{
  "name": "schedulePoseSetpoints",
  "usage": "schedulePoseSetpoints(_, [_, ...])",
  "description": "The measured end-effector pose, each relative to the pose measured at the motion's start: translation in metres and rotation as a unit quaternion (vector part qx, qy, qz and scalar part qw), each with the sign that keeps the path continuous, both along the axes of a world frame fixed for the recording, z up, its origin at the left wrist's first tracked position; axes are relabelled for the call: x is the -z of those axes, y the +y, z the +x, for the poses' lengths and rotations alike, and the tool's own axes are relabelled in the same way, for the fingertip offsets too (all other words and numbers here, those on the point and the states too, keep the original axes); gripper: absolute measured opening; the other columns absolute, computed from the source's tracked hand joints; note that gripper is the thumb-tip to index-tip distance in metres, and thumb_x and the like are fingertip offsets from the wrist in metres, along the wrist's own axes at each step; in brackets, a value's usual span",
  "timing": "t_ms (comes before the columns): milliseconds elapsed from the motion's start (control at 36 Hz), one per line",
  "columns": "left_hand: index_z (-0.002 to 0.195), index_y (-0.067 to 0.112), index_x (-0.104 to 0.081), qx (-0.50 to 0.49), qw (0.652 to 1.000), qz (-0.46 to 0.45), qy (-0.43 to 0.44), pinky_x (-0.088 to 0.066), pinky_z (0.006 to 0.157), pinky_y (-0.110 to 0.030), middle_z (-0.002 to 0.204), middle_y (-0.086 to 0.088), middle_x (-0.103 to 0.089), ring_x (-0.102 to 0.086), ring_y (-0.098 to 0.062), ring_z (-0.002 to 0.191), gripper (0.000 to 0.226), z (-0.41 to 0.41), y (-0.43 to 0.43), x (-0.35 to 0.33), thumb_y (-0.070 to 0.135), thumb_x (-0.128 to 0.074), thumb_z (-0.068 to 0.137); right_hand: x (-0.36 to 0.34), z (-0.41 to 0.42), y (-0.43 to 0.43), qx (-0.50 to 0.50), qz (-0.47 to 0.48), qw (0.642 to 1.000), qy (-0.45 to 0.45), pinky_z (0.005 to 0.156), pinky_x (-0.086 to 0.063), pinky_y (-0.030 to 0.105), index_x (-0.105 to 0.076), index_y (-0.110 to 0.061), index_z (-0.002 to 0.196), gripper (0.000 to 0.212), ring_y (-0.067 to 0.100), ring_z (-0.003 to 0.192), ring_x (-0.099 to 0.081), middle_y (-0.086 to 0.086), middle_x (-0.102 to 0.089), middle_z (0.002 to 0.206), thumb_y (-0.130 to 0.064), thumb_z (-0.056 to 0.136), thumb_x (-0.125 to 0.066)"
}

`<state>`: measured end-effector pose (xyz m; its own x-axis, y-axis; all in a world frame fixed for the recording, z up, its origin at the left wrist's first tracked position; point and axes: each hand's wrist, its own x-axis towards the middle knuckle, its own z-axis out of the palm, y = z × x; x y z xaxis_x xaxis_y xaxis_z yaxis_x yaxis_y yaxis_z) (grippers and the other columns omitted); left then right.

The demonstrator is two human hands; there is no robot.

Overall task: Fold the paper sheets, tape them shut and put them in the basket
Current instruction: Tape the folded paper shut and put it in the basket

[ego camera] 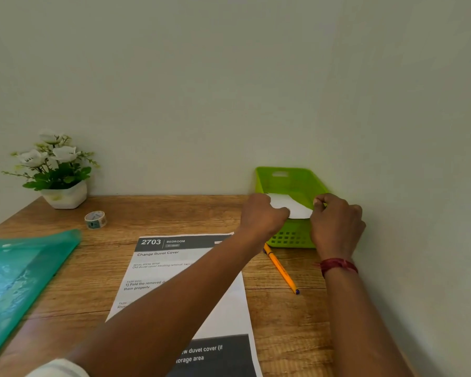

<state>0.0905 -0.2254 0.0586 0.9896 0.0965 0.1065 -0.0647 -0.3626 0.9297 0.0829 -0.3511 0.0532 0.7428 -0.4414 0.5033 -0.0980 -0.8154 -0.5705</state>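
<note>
- I see a wooden table (174,213) running to the far wall, with the task's things grouped at its far right.
- A teal plastic folder (19,281) lies at the near left, partly out of view.
- A printed sheet (152,270) lies flat at the near middle; my left forearm crosses over it.
- The green basket (291,180) stands at the far right against the wall.
- A potted plant with white flowers (53,172) stands at the far left.
- My left hand (261,216) is closed on the left end of the folded paper (291,206).
- My right hand (335,221), with a red thread at the wrist, pinches the paper's right end.
- The folded paper sits between both hands, over the basket's open top, just above its near rim.
- An orange pen (280,272) lies near the basket's near wall, between my two arms.
- A tape roll (95,219) rests near the plant, well apart from my hands.
</note>
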Motion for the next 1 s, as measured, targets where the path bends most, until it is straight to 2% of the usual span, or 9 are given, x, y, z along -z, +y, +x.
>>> schedulePoseSetpoints(56, [0.099,0.008,-0.065,0.001,1.0,0.013,-0.017,-0.047,0.087,-0.034,0.095,-0.003,-0.057,-0.055,-0.021,0.097,0.019,-0.003,0.001,0.001,0.021,-0.071,0.086,0.002,0.001,-0.001,0.0,-0.001,1.0,-0.001,0.08,-0.037,0.042,-0.071,-0.021,0.111,0.024,0.036,0.108,-0.048,0.013,-0.07,0.101,-0.023,0.098,-0.051])
schedulePoseSetpoints(83, [0.122,0.004,-0.062,0.003,0.999,0.022,-0.024,-0.049,0.097,-0.035,0.116,-0.009,-0.062,-0.057,-0.022,0.111,0.041,-0.004,0.001,0.002,0.022,-0.071,0.087,0.002,0.002,-0.001,0.0,-0.002,1.0,-0.001,0.081,-0.037,0.042,-0.071,-0.021,0.11,0.023,0.036,0.108,-0.048,0.013,-0.07,0.1,-0.024,0.098,-0.051])
schedulePoseSetpoints(139, [0.138,0.004,-0.053,-0.001,0.999,0.033,-0.038,-0.047,0.103,-0.036,0.138,-0.011,-0.056,-0.054,-0.023,0.124,0.057,-0.006,0.001,0.003,0.025,-0.07,0.088,0.004,0.003,-0.002,0.002,-0.003,1.0,-0.004,0.081,-0.038,0.042,-0.071,-0.021,0.109,0.023,0.036,0.107,-0.049,0.013,-0.07,0.1,-0.027,0.098,-0.052])
schedulePoseSetpoints(278, [0.139,0.009,-0.053,-0.004,0.997,0.042,-0.063,-0.048,0.097,-0.033,0.138,-0.007,-0.055,-0.057,-0.02,0.119,0.055,-0.009,0.003,0.004,0.027,-0.067,0.089,0.008,0.005,-0.005,0.01,-0.011,1.0,-0.017,0.077,-0.038,0.04,-0.073,-0.02,0.105,0.026,0.037,0.103,-0.05,0.014,-0.071,0.098,-0.035,0.097,-0.054])
schedulePoseSetpoints(500, [0.132,0.014,-0.057,-0.01,0.99,0.093,-0.103,-0.047,0.094,-0.031,0.117,-0.003,-0.066,-0.059,-0.01,0.104,0.045,-0.011,0.013,0.012,0.033,-0.063,0.092,0.007,0.005,-0.005,0.042,-0.025,0.998,-0.039,0.075,-0.035,0.041,-0.073,-0.017,0.102,0.03,0.038,0.1,-0.051,0.018,-0.069,0.095,-0.038,0.098,-0.052])
schedulePoseSetpoints(583, [0.131,0.016,-0.055,-0.008,0.987,0.107,-0.121,-0.049,0.082,-0.027,0.085,0.007,-0.065,-0.054,0.002,0.07,0.041,-0.016,0.019,0.012,0.033,-0.06,0.094,0.007,0.006,-0.004,0.044,-0.028,0.997,-0.064,0.074,-0.036,0.041,-0.072,-0.015,0.101,0.03,0.039,0.099,-0.051,0.018,-0.068,0.094,-0.037,0.098,-0.051])
schedulePoseSetpoints(667, [0.132,0.017,-0.053,-0.005,0.981,0.129,-0.146,-0.055,0.075,-0.037,0.06,0.002,-0.062,-0.062,-0.009,0.061,0.043,-0.02,0.026,0.012,0.032,-0.058,0.093,0.007,0.007,0.002,0.03,-0.053,0.993,-0.105,0.073,-0.035,0.042,-0.071,-0.015,0.095,0.03,0.038,0.096,-0.051,0.013,-0.067,0.09,-0.037,0.098,-0.051])
schedulePoseSetpoints(833, [0.141,0.015,-0.044,-0.019,0.943,0.225,-0.244,-0.052,0.082,-0.039,0.114,-0.003,-0.061,-0.061,-0.02,0.1,0.053,-0.034,0.048,0.018,0.025,-0.057,0.091,0.011,-0.002,0.04,-0.115,-0.096,0.966,-0.21,0.076,-0.041,0.04,-0.07,-0.015,0.101,0.027,0.031,0.096,-0.056,0.006,-0.068,0.098,-0.034,0.095,-0.052])
schedulePoseSetpoints(1000, [0.138,0.007,-0.05,-0.028,0.911,0.293,-0.29,-0.052,0.089,-0.04,0.13,-0.009,-0.056,-0.058,-0.025,0.113,0.05,-0.049,0.08,0.029,0.015,-0.057,0.089,0.019,-0.02,0.081,-0.258,-0.153,0.931,-0.211,0.098,-0.038,0.038,-0.056,-0.012,0.129,0.037,0.025,0.121,-0.05,0.007,-0.06,0.125,-0.028,0.095,-0.05])
